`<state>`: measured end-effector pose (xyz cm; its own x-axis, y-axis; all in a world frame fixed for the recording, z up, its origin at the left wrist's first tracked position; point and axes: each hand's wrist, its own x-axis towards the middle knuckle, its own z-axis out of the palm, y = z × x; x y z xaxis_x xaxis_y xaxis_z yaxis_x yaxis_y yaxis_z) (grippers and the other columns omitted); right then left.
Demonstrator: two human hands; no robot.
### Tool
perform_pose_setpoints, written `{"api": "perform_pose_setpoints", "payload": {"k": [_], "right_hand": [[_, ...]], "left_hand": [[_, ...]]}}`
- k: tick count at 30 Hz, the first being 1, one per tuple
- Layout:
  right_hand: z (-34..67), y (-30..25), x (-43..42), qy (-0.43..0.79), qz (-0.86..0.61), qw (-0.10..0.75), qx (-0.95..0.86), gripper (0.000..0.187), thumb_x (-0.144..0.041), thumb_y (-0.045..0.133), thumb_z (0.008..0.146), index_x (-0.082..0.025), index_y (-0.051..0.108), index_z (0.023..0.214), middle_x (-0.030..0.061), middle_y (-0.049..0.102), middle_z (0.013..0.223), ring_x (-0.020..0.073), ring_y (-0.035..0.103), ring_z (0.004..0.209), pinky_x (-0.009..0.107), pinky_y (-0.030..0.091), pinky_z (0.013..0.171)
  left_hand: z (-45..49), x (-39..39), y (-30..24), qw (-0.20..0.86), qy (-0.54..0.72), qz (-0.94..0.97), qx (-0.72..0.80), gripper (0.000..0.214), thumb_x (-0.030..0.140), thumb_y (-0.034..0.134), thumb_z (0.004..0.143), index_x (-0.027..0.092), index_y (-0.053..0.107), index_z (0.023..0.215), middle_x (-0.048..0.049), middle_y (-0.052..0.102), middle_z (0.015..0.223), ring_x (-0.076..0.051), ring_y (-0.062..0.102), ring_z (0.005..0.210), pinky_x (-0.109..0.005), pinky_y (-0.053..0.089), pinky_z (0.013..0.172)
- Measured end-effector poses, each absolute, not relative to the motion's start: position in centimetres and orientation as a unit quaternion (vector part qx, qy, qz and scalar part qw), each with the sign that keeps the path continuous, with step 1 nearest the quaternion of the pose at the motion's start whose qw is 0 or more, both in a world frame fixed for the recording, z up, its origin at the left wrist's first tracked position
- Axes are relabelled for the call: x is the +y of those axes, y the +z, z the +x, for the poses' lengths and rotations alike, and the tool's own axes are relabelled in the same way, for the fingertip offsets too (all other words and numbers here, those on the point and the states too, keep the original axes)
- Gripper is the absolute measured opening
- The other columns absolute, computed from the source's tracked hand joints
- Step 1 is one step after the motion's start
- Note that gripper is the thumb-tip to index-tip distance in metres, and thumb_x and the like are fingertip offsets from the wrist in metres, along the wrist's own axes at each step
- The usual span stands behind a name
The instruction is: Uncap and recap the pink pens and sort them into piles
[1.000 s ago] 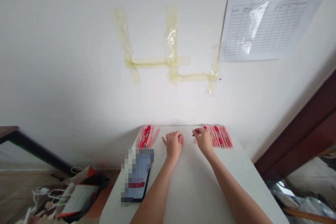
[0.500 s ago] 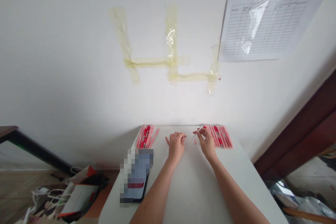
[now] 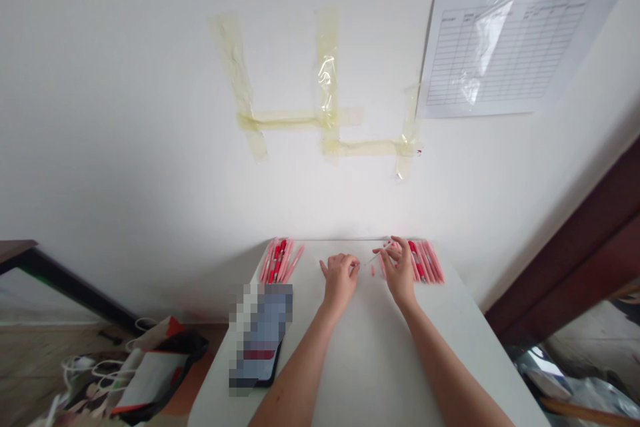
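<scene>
My right hand (image 3: 401, 278) pinches a thin, pale pen refill (image 3: 371, 259), tilted so its lower end points toward my left hand. Close by, my left hand (image 3: 341, 283) has thumb and fingertips pressed together around something too small to make out. Between the two hands a short pink pen part (image 3: 373, 271) lies on the white table (image 3: 370, 360). Right of my right hand is a row of pink and red pens (image 3: 433, 263), partly covered by its fingers. Another group of pink and red pens (image 3: 277, 261) lies to the left of my left hand.
A phone (image 3: 263, 340) with a blurred screen rests at the table's left edge. The white wall (image 3: 150, 113) rises behind the table, with yellowish tape strips (image 3: 327, 80) and a printed chart (image 3: 505, 53). Bags and cables (image 3: 150, 373) are on the floor at left.
My left hand has moved slightly right, closer to the refill's tip. My right hand has shifted a little right, its fingers more spread, and the refill lies at a flatter slant.
</scene>
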<state>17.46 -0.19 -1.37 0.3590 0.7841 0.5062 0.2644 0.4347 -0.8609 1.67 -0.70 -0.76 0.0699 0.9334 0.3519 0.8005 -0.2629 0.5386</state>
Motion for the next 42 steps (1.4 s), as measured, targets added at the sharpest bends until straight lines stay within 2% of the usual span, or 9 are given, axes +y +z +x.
{"api": "perform_pose_setpoints", "payload": {"k": [12, 20, 28, 36, 42], "right_hand": [[17.3, -1.7, 0.0, 0.212, -0.484, 0.667, -0.525, 0.039, -0.038, 0.058, 0.09, -0.023, 0.041, 0.122, 0.0047, 0.073, 0.087, 0.0211, 0.068, 0.091, 0.044, 0.047, 0.093], [16.8, -2.3, 0.1, 0.221, -0.478, 0.654, -0.544, 0.045, -0.038, 0.059, 0.088, -0.023, 0.04, 0.126, 0.0019, 0.07, 0.081, 0.0218, 0.068, 0.091, 0.047, 0.048, 0.095], [17.3, -2.9, 0.6, 0.258, -0.476, 0.645, -0.54, 0.041, -0.039, 0.066, 0.083, -0.024, 0.045, 0.115, 0.0002, 0.068, 0.077, 0.0235, 0.069, 0.09, 0.046, 0.051, 0.089], [17.5, -3.1, 0.7, 0.223, -0.499, 0.652, -0.525, 0.045, -0.04, 0.066, 0.083, -0.022, 0.045, 0.118, 0.0013, 0.069, 0.079, 0.0224, 0.068, 0.088, 0.047, 0.049, 0.093], [17.6, -3.3, 0.8, 0.235, -0.5, 0.664, -0.504, 0.046, -0.045, 0.067, 0.081, -0.022, 0.047, 0.116, 0.0024, 0.07, 0.081, 0.0225, 0.069, 0.088, 0.045, 0.05, 0.09]], "left_hand": [[1.9, -0.8, -0.6, 0.113, 0.341, 0.727, 0.586, 0.009, 0.021, 0.064, 0.085, 0.027, 0.067, 0.091, 0.0014, 0.069, 0.092, -0.021, 0.056, 0.106, -0.069, 0.015, 0.112], [1.9, -1.0, -0.5, 0.116, 0.341, 0.738, 0.571, 0.009, 0.023, 0.061, 0.087, 0.028, 0.066, 0.093, 0.0014, 0.069, 0.095, -0.02, 0.055, 0.107, -0.067, 0.012, 0.114], [1.9, -0.9, -0.3, 0.116, 0.35, 0.736, 0.568, 0.007, 0.022, 0.061, 0.087, 0.027, 0.065, 0.09, 0.002, 0.069, 0.094, -0.019, 0.056, 0.104, -0.066, 0.014, 0.114], [1.7, -0.8, -0.4, 0.122, 0.347, 0.726, 0.581, 0.022, 0.023, 0.065, 0.084, 0.03, 0.065, 0.105, 0.0002, 0.069, 0.1, -0.022, 0.054, 0.111, -0.065, 0.014, 0.115], [1.5, -0.9, 0.0, 0.119, 0.342, 0.723, 0.588, 0.025, 0.025, 0.067, 0.083, 0.03, 0.064, 0.108, -0.0012, 0.068, 0.106, -0.023, 0.053, 0.113, -0.065, 0.015, 0.115]]}}
